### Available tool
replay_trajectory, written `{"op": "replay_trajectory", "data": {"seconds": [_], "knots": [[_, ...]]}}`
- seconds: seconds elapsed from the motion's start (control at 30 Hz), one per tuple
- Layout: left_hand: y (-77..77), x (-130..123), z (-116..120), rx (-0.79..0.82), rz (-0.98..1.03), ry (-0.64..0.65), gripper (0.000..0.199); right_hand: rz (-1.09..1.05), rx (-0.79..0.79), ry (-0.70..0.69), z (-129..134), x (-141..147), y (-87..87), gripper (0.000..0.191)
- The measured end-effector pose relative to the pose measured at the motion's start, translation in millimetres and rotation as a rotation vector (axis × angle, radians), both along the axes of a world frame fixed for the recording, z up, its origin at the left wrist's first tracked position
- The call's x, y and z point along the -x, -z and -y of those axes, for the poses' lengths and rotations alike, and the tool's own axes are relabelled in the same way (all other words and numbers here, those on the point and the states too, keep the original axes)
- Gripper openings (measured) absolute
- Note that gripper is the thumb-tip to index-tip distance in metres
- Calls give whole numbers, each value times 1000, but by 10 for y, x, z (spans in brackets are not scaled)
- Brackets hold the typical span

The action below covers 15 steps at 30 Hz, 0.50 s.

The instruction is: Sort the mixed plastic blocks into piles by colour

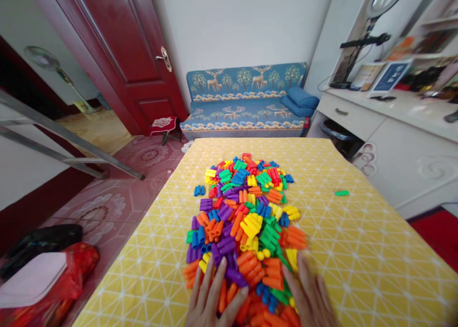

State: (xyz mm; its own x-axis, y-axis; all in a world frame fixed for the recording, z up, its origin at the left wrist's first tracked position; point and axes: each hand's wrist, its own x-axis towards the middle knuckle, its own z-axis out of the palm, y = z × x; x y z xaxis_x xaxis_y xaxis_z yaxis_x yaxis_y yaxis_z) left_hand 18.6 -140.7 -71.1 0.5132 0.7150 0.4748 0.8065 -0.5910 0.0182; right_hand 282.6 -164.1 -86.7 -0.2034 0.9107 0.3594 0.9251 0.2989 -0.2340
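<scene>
A long heap of plastic building pieces [226, 245] in purple, orange, yellow, green, blue and red spreads over the table [143, 269]. My left hand [211, 300] lies on the near left side of the heap, fingers stretched out over purple and orange pieces. At the near right side, my right hand [310, 293] rests with its fingers spread, touching the edge by orange pieces [274, 272] and yellow ones. Neither hand grips a piece. The wrists are cut off by the bottom edge of the view.
One green piece [342, 193] lies apart at the right. A blue sofa [246, 108] stands beyond the table, a white desk [411, 112] at the right. To the left are a metal ladder [82, 145], a small stool [165, 125] and bags [80, 265] on the floor.
</scene>
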Motion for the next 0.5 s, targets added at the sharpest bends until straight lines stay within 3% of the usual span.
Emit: {"op": "replay_trajectory", "data": {"seconds": [0.13, 0.27, 0.4, 0.5], "knots": [[-213, -36, -223, 72, -4, 51, 76, -215, 16, -160, -405, 281, -264, 91], [-501, 4, -530, 183, 107, 37, 78, -441, 37, -220, -737, 515, -461, 77], [-737, 71, -1062, 256, 261, -115, 58, -567, 95, -218, -1269, 714, -690, 62], [-813, 161, -1479, 318, 376, -214, 66, -534, 228, -226, -1651, 769, -912, 68]]}}
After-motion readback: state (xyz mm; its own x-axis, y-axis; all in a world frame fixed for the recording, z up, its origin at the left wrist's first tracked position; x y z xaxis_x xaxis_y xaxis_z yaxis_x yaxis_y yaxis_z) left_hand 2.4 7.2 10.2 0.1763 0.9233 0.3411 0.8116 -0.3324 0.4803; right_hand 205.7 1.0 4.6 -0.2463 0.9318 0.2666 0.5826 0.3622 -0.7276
